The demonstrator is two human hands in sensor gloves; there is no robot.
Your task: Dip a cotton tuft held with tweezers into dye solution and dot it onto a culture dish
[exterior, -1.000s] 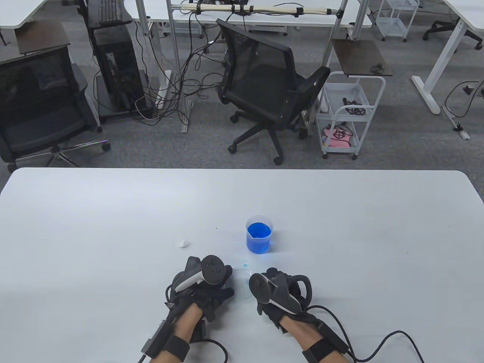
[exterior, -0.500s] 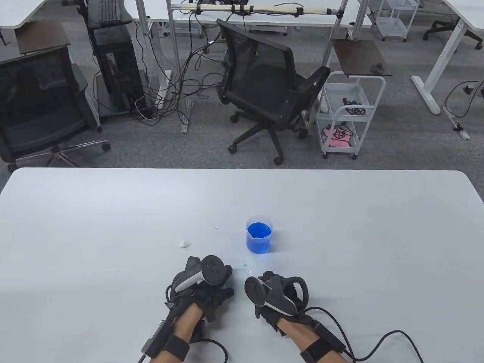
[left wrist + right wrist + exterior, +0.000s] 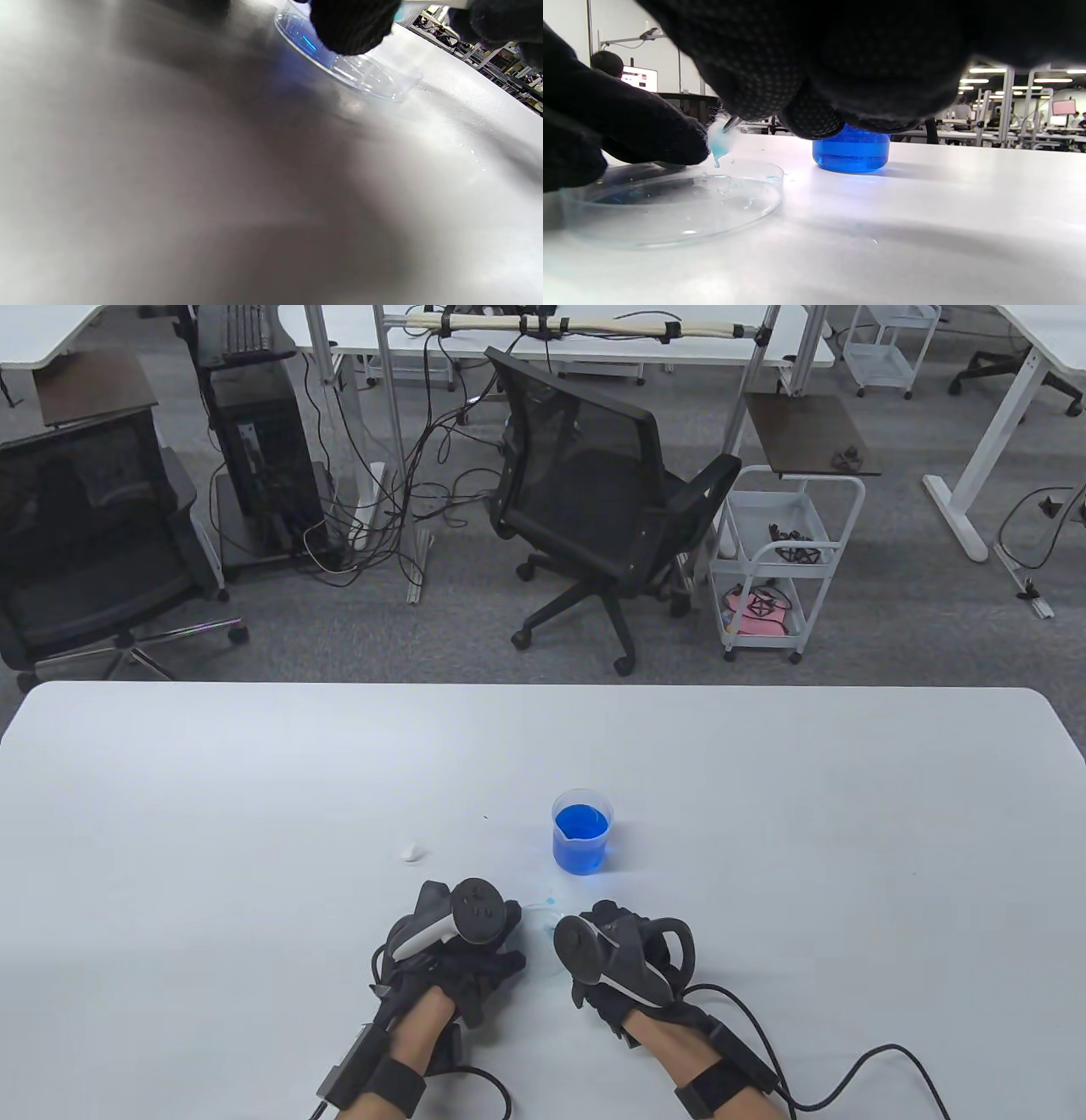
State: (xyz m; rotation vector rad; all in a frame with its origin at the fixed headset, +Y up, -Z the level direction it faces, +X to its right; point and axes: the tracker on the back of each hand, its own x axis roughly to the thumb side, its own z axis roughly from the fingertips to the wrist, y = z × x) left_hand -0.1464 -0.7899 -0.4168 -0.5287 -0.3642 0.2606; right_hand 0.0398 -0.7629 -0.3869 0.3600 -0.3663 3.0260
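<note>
A clear culture dish (image 3: 670,203) lies on the white table between my hands; in the table view only its far rim (image 3: 540,909) shows. My left hand (image 3: 475,950) holds the dish's left rim, its fingers (image 3: 649,131) on the edge, and the dish also shows in the left wrist view (image 3: 365,74). My right hand (image 3: 615,954) grips tweezers; only their tip (image 3: 730,123) shows. The tip pinches a blue-stained cotton tuft (image 3: 719,142) just above the dish, with a drop hanging from it. The beaker of blue dye (image 3: 581,831) stands just beyond the dish.
A spare white cotton tuft (image 3: 413,853) lies on the table left of the beaker. Small blue spots (image 3: 550,897) mark the table near the dish. Glove cables (image 3: 848,1069) trail off the near edge.
My right hand has shifted a little left over the dish, hiding more of it. My left hand and the beaker have not moved.
</note>
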